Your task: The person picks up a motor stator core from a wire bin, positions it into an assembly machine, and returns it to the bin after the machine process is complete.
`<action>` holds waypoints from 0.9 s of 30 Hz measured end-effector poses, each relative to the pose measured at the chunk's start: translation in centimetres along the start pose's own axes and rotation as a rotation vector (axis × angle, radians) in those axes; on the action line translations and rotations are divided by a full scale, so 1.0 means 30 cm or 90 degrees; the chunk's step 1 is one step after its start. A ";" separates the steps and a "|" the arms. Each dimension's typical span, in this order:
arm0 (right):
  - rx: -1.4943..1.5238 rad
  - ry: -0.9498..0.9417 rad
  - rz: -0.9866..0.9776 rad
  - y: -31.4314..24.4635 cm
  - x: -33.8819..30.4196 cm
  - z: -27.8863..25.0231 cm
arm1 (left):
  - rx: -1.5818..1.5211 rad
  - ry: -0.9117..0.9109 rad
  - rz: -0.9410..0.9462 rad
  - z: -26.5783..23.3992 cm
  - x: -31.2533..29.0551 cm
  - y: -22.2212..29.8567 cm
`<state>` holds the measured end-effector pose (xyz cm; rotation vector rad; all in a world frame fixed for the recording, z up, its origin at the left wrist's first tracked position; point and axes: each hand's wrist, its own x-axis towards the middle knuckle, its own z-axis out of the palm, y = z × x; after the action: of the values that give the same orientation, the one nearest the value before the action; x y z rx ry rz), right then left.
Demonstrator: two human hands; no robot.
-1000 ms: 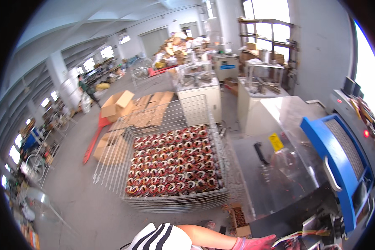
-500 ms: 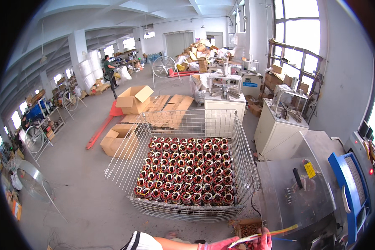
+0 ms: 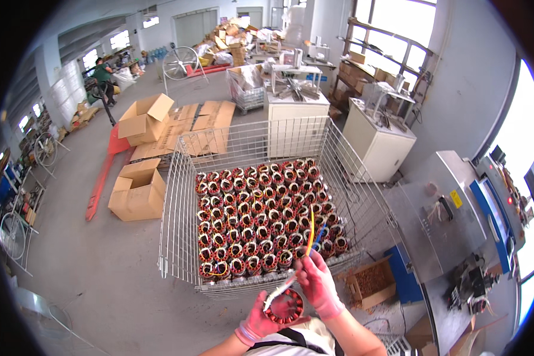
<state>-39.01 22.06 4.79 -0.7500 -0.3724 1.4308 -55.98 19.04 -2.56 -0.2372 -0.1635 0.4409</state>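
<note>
A motor stator (image 3: 291,315), a ring with dark red windings, is held by its rim in my gloved left hand (image 3: 257,319) in front of the wire basket. White-sleeved leads (image 3: 279,289) rise from it. The fingers of my gloved right hand (image 3: 318,285) are closed on these lead wires, whose yellow end (image 3: 312,228) and blue end (image 3: 320,234) stick up past the fingers. Behind both hands the wire mesh basket (image 3: 181,237) holds several rows of similar stators (image 3: 237,267) with white and yellow leads on top.
Right of the basket stand an open carton (image 3: 371,282) of brown scraps and a machine with a clear cover and blue-framed part (image 3: 491,219). White cabinets (image 3: 377,142) with fixtures stand behind. Cartons (image 3: 137,190) and a red pallet jack (image 3: 102,178) are at left; a person (image 3: 104,80) is far off.
My head view has turned right and down. Both hands have moved from the lower edge by the machine to before the basket, and the stator and left hand now show clearly.
</note>
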 end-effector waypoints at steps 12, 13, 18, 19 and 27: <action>-0.462 -0.254 -0.074 0.318 0.246 0.377 | 0.039 0.166 0.340 0.199 -0.256 0.238; -0.652 -0.323 -0.149 0.304 0.247 0.439 | 0.086 0.186 0.369 0.190 -0.273 0.265; -1.142 -0.652 -0.388 0.366 0.370 0.454 | 0.099 0.258 0.473 0.207 -0.230 0.413; -1.101 -0.672 -0.329 0.387 0.409 0.455 | 0.089 0.265 0.489 0.202 -0.222 0.453; -0.938 -0.936 0.023 0.429 0.808 0.366 | 0.082 0.307 0.517 0.133 -0.058 0.750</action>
<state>-52.48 47.81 -0.66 -0.6042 -2.7147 1.3400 -67.40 38.78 -4.80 -0.2714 0.4541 1.1775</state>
